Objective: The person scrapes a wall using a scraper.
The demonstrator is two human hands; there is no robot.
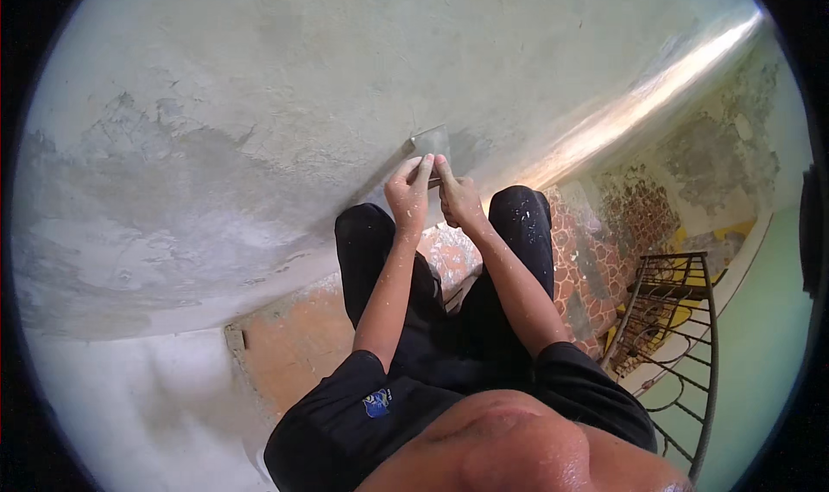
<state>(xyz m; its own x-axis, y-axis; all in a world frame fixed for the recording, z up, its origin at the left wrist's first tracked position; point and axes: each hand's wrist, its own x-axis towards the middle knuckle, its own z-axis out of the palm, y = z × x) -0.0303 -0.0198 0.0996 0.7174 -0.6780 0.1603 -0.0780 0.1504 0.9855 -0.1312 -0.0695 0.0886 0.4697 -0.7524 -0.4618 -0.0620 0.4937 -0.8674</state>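
A wide flat scraper blade (432,142) lies against the plastered wall (311,77) in front of me, just beyond my knees. My right hand (461,200) is closed around the tool's handle, with its thumb extended toward the blade. From the other side, my left hand (407,197) grips the scraper near the base of its blade. The two thumb tips nearly meet there. Most of the handle is hidden by my fingers. White flecks dot both hands and forearms. Around the blade the wall is patchy grey and white, rougher toward the left.
My dark-trousered knees (520,210) flank my hands, close to the wall. Reddish patterned floor (583,265) shows beside them, spattered with white. A metal rack with bars (703,336) stands at right near a green wall (751,349). A bright light streak crosses the wall.
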